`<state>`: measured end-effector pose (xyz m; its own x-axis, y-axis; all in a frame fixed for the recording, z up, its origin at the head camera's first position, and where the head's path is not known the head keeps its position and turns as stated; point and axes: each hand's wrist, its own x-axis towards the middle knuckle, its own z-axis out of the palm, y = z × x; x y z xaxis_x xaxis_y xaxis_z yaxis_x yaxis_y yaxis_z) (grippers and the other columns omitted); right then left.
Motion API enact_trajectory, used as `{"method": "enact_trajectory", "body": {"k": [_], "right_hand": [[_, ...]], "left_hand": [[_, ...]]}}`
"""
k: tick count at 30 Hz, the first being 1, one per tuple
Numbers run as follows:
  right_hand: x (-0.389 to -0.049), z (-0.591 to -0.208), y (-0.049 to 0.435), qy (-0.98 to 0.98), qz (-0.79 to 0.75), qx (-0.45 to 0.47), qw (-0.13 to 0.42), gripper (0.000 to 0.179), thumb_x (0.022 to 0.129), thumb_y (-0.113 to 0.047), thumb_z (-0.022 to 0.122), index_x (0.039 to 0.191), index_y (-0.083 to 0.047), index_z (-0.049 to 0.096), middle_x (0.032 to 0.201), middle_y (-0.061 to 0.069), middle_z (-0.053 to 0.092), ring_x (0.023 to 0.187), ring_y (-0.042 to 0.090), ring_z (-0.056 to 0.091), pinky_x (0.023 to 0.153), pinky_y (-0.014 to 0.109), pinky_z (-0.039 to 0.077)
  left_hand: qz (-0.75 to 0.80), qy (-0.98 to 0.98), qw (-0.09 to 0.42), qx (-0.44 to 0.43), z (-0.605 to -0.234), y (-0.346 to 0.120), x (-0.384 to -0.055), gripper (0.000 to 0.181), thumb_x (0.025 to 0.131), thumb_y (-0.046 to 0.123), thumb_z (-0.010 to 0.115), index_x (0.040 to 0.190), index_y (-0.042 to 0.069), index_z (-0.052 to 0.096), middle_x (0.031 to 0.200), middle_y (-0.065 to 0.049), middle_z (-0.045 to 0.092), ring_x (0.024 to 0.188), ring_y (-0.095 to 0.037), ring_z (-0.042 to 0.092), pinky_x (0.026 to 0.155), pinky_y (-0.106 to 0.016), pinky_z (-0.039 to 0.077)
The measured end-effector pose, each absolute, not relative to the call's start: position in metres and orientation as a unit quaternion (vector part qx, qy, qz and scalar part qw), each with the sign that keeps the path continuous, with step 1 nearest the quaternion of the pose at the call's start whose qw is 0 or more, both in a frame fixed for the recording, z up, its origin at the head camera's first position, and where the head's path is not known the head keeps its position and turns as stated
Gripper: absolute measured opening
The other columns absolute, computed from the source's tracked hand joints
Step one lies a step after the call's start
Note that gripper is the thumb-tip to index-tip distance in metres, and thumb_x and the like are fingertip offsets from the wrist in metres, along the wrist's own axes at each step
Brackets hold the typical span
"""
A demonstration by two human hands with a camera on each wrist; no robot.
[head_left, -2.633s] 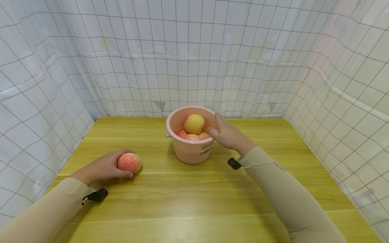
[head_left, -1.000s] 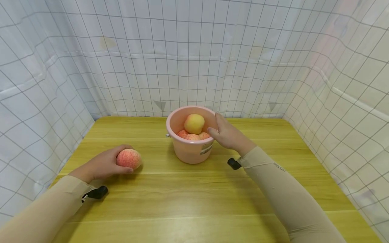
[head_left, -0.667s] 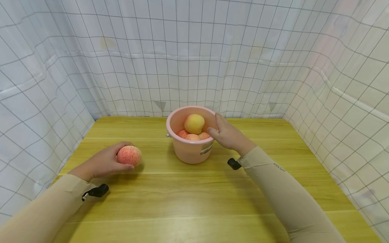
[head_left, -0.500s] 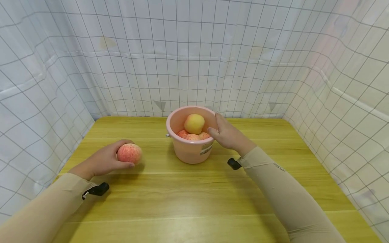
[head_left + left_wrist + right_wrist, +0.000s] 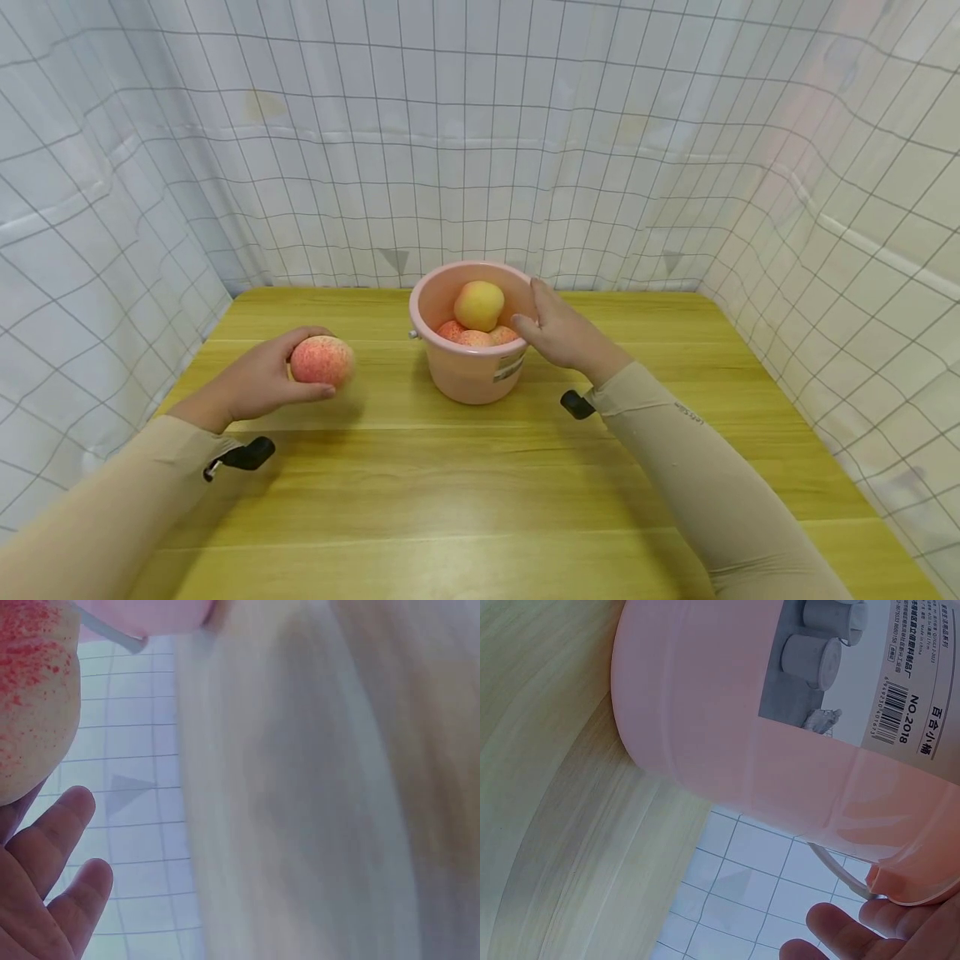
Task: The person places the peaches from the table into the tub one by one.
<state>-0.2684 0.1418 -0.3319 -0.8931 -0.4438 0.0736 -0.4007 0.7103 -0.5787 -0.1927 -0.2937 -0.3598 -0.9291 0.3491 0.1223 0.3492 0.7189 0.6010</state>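
Observation:
My left hand grips a red-speckled peach at the left, raised over the table with its blurred shadow below. The left wrist view shows part of that peach with fingertips under it. A pink bucket stands upright near the table's middle. Inside lie a yellow peach on top and several reddish ones beneath, partly hidden by the rim. My right hand holds the bucket's right rim, thumb over the edge; the right wrist view shows its fingers outside, near the handle.
The wooden table is bounded at the back and both sides by white grid-patterned curtains. A printed label is stuck on the bucket's side. Its thin handle hangs behind it.
My left hand has raised the peach off the table and moved it away from me, slightly rightward. The right hand and the bucket stay where they were.

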Motion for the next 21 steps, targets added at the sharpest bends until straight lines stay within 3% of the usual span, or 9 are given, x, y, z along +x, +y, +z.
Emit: {"method": "enact_trajectory", "body": {"k": [21], "right_hand": [[-0.269,-0.332,0.143,0.931,-0.286,-0.221,0.047,0.088,0.106,-0.045,0.042,0.168,0.0,-0.001,0.177,0.019,0.006,0.163,0.034,0.015,0.132,0.053,0.019]], "left_hand": [[-0.335,-0.922,0.032,-0.192,-0.314,-0.272,-0.201,0.073,0.086,0.032,0.087,0.148,0.011,0.053,0.132,-0.014,0.067,0.11,-0.029,0.066,0.084,-0.029,0.058]]}}
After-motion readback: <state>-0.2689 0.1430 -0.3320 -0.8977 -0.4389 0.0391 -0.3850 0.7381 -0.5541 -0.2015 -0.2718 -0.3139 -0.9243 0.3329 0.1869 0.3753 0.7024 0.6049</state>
